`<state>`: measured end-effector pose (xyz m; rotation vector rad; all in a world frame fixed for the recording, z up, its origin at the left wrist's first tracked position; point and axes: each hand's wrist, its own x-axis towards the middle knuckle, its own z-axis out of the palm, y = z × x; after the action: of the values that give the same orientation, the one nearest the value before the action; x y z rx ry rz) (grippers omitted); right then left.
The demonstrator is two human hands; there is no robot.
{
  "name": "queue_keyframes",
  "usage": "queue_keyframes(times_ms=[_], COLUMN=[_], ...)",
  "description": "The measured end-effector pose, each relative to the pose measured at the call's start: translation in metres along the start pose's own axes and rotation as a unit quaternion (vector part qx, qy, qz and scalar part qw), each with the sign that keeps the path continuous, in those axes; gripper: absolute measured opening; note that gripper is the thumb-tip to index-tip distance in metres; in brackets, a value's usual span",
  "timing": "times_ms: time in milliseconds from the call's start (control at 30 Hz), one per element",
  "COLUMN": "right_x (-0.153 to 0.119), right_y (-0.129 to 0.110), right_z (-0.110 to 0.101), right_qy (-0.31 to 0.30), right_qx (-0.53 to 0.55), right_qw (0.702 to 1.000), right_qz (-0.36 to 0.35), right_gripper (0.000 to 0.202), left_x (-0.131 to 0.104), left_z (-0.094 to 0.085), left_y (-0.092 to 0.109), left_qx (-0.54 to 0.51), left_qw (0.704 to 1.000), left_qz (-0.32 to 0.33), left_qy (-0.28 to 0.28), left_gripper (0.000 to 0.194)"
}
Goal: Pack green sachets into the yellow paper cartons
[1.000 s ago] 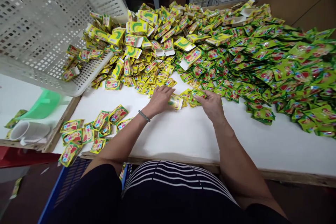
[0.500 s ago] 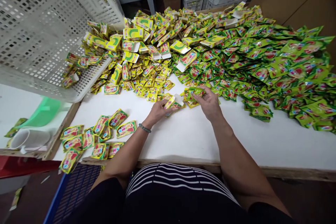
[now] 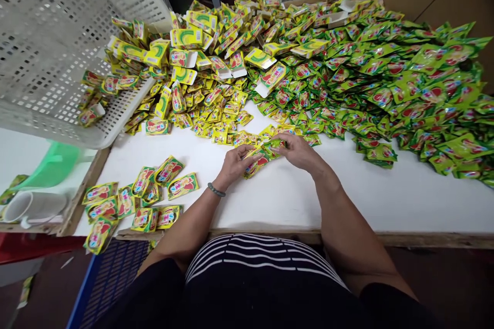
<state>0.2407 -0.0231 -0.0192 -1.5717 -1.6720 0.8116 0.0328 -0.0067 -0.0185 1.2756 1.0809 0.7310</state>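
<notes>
Near the middle of the white table, my left hand (image 3: 234,165) is closed around a small yellow-and-green candy box (image 3: 256,163). My right hand (image 3: 299,151) pinches a shiny green candy packet (image 3: 275,145) against the box's upper right end. How far the packet sits inside the box is hidden by my fingers. Just beyond my hands lie small yellow sachets (image 3: 241,139). A heap of green packets (image 3: 386,95) spreads to the right, and yellow boxes with open flaps (image 3: 187,38) are piled at the back.
Several boxes (image 3: 182,185) lie on the table (image 3: 347,200) at my left. A tilted white crate (image 3: 111,136) holds some boxes. Further left are a white mug (image 3: 34,206) and a green scoop-like plastic piece (image 3: 52,167). A blue crate (image 3: 110,277) stands below the table edge.
My right hand has brought the green packet left and down to the box in my left hand. The box has tilted and moved slightly toward me. The view has shifted a little.
</notes>
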Motion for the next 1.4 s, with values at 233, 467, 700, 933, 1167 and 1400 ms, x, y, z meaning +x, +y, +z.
queue_keyframes(times_ms=[233,467,700,933,1167,1400], right_x=[-0.001,0.001,-0.001,-0.005,-0.008,-0.005], right_y=[-0.003,0.001,0.000,-0.010,-0.023,-0.018], right_z=[0.016,0.018,0.027,0.028,0.035,0.054], right_qy=[0.002,0.068,0.100,-0.033,-0.024,0.101], right_qx=[0.060,0.134,0.034,0.038,0.129,0.247], right_qw=[0.998,0.989,0.994,0.998,0.991,0.964], right_qz=[0.003,-0.004,-0.017,-0.024,-0.016,0.022], right_gripper=[0.026,0.020,0.018,0.020,0.027,0.036], left_x=[0.004,0.003,-0.001,0.001,0.001,0.001], left_z=[-0.002,0.000,-0.004,-0.007,-0.003,-0.002], left_y=[-0.002,0.003,0.008,0.001,0.002,0.007], left_qx=[0.026,-0.114,-0.123,-0.114,-0.155,-0.209], left_qw=[0.998,0.990,0.988,0.989,0.985,0.974], left_qz=[0.003,-0.069,-0.067,-0.085,-0.069,0.018], left_qy=[-0.053,-0.055,-0.065,-0.042,0.000,0.082], left_gripper=[0.045,0.054,0.051,0.047,0.048,0.070])
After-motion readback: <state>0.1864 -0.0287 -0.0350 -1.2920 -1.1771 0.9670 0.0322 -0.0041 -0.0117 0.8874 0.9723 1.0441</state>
